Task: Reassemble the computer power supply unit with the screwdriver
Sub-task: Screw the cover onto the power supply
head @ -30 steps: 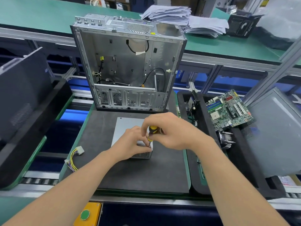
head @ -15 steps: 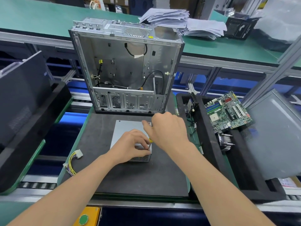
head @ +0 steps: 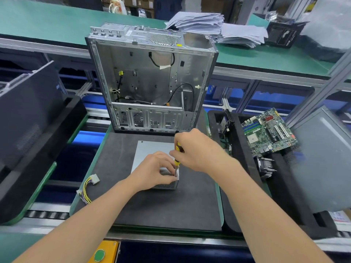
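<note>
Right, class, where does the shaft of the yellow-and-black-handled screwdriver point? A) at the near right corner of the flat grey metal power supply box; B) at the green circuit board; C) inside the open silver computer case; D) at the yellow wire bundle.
A: the right hand holds the yellow-and-black-handled screwdriver upright, shaft down at the near right corner of the grey metal power supply box, by the left hand.

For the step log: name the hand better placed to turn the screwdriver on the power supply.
Right. The right hand grips the screwdriver, which stands nearly upright with its tip at the supply's near right corner. The left hand holds that corner and steadies it.
</note>
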Tool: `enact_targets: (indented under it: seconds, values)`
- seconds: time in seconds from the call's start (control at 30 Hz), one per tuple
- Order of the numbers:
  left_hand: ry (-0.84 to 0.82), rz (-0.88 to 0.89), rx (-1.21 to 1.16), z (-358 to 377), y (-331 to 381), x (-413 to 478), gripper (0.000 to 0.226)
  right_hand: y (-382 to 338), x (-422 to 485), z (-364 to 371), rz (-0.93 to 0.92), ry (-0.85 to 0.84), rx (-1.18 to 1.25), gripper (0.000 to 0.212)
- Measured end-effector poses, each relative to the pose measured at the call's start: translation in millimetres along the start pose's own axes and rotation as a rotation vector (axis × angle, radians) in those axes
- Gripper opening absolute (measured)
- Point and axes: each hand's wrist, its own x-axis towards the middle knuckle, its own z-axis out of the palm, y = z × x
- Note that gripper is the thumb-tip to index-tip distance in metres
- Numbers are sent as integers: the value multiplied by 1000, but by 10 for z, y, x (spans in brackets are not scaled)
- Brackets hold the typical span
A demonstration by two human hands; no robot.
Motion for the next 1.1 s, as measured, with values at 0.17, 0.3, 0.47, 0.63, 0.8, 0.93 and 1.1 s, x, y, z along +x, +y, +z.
enact_targets:
  seconds: [0.17, 0.3, 0.47, 0.63, 0.8, 0.93, 1.1]
  values:
    - [6, -10, -19, 10, -4, -7, 11, -67, -17, 158, 310, 195, -40, 45]
    - [-5, 7, -1, 8, -10, 7, 11, -50, -79, 67, 115, 129, -83, 38]
    - [-10, 10, -2, 2, -19, -2, 15, 49, -187, -184, -362, -146, -141, 14]
    - [6, 25, 17, 12, -32, 1, 15, 20, -91, -109, -223, -99, -80, 9]
    - [17, 37, 19, 30, -41, -2, 13, 1, -29, 110, 130, 135, -19, 38]
    - [9, 37, 5, 30, -52, 1, 10, -4, -42, 127, 288, 162, -121, 50]
    - [-4, 26, 8, 16, -45, 15, 13, 76, -165, -94, -170, -40, -116, 22]
